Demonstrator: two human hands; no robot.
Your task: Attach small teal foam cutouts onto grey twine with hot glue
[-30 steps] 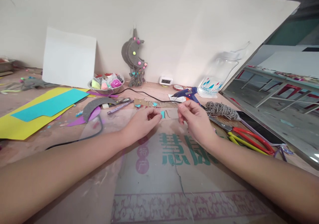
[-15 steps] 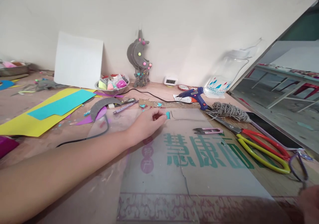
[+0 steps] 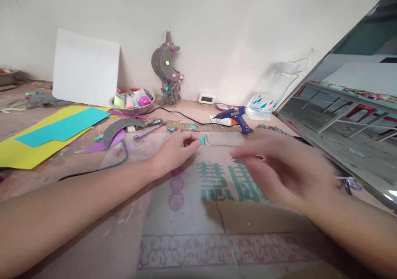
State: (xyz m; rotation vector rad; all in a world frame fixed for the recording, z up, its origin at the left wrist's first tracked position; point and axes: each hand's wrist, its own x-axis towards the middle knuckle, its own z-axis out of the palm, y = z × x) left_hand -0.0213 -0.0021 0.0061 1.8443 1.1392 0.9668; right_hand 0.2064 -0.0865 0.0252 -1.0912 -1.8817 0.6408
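Observation:
My left hand [image 3: 182, 146] rests on the printed plastic sheet [image 3: 192, 221], thumb and forefinger pinched at the edge of a small teal piece [image 3: 202, 140]. A thin grey string [image 3: 221, 145] runs from beside that piece to the right. My right hand [image 3: 282, 167] is smeared by motion above the right half of the sheet; whether its fingers hold anything is unclear. It hides most of the small thread snips, the large scissors and part of the grey yarn bundle [image 3: 269, 128]. Just beyond it lies a blue glue gun [image 3: 234, 118].
A grey moon ornament [image 3: 167, 64] hangs on the wall above a small clock [image 3: 206, 98]. To the left are a bowl of clay packets [image 3: 132, 103], a grey crescent [image 3: 116, 131], teal card [image 3: 66, 126] and yellow card [image 3: 27, 155]. A plastic jug [image 3: 266, 93] stands back right.
My right hand has come in from the lower right corner to above the sheet, now covering the scissors and snips. The left hand keeps its pinch by the teal piece. The view has shifted slightly.

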